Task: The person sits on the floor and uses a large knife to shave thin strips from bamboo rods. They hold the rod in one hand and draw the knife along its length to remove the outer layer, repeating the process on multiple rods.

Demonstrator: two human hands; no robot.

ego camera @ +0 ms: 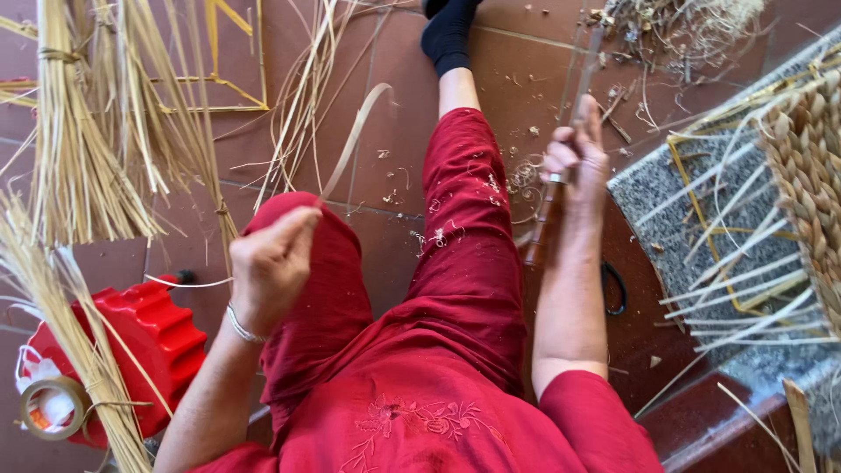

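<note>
I sit on a tiled floor in red clothes, one leg stretched out. My left hand [270, 263] rests over my raised knee and pinches the end of a flat cane strip [355, 136] that curves up and away. My right hand [578, 162] is closed around a knife with a brown wooden handle [539, 232]; its blade points away from me and is blurred. Pale shavings [438, 236] lie on my trouser leg and on the floor beside it.
Bundles of straw-coloured cane [79, 149] lie at the left by a red plastic stool [153, 337] and a roll of tape [48, 407]. A woven basket [810, 175] with loose stakes sits on a grey stone step [653, 197] at the right. Black scissors [616, 289] lie on the floor.
</note>
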